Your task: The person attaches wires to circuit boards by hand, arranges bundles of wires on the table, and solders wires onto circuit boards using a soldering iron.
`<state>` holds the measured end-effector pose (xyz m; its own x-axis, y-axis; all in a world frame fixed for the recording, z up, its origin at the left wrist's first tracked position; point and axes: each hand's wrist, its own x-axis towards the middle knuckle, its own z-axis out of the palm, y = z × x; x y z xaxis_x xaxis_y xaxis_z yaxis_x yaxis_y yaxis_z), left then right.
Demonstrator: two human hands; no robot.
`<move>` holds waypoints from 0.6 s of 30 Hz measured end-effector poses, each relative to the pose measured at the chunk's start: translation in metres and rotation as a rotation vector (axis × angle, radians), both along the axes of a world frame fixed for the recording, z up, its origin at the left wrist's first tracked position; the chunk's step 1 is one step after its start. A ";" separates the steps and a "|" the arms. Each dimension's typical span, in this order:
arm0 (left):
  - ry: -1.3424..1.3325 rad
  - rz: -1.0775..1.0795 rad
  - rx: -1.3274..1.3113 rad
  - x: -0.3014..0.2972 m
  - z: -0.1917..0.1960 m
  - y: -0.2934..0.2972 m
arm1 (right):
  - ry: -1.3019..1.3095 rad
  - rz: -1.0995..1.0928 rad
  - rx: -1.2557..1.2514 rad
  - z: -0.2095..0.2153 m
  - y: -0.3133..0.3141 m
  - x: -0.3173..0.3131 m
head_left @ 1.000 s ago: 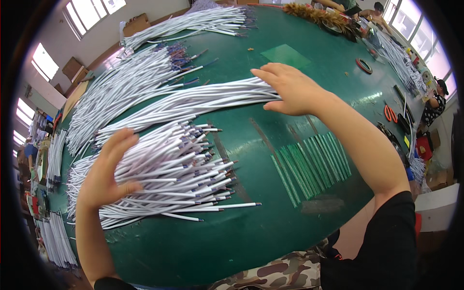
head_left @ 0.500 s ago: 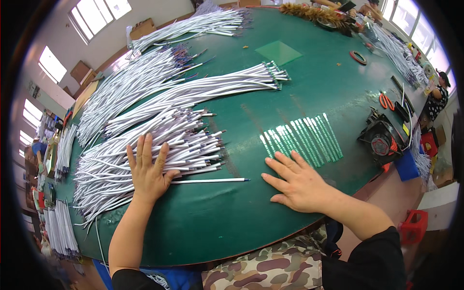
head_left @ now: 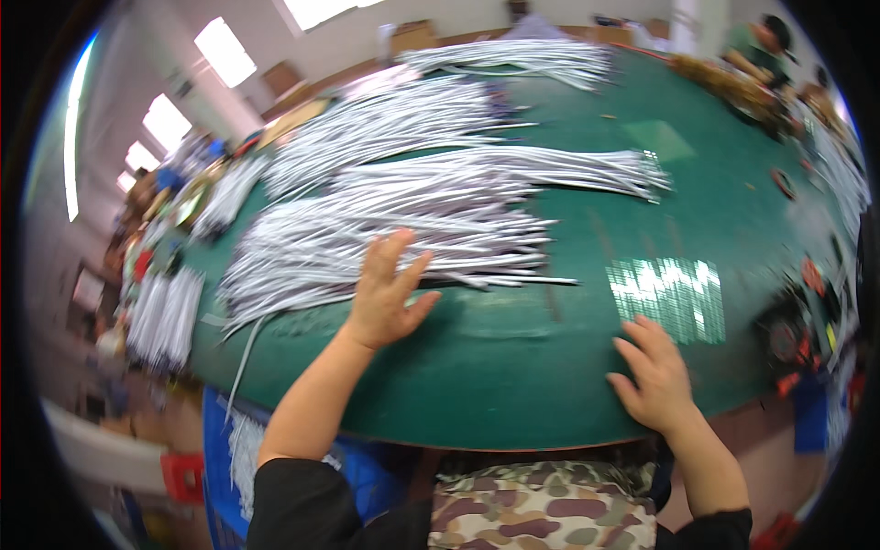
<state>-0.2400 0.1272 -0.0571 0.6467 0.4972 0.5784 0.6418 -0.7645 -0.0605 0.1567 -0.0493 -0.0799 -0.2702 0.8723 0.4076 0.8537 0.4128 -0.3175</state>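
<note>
My left hand (head_left: 390,291) is open, fingers stretched, at the near edge of a large pile of white cables (head_left: 367,234). Its fingertips overlap the pile in the view; whether they press on it I cannot tell. One cable (head_left: 527,280) lies along the pile's near side, its tip pointing right. My right hand (head_left: 655,378) is open with fingers apart, holding nothing. Just beyond its fingertips a row of narrow green strips (head_left: 669,298), like small circuit boards with shiny spots, lies side by side on the green table (head_left: 495,385).
More white cables lie behind: a bundle with green ends (head_left: 596,172), a pile (head_left: 385,128) and a far bundle (head_left: 513,60). At right are a black device (head_left: 784,330), orange-handled scissors (head_left: 812,277) and a tape roll (head_left: 783,183). A blue crate (head_left: 220,458) stands below. Another person (head_left: 756,55) sits far right.
The view has swung left, so the table appears farther right. The single cable that lay apart now rests along the pile's near edge. My left hand has come back from the pile's middle to its edge.
</note>
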 end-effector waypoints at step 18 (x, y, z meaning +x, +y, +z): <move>-0.149 0.876 -0.216 -0.307 -0.081 -0.073 | 0.273 -0.131 -0.059 -0.019 -0.154 0.020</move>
<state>-0.5470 0.0541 -0.1376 -0.0866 0.8822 0.4628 0.9874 0.0145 0.1573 0.1770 -0.2038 -0.0990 -0.0419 0.9169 0.3969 0.7783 0.2790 -0.5624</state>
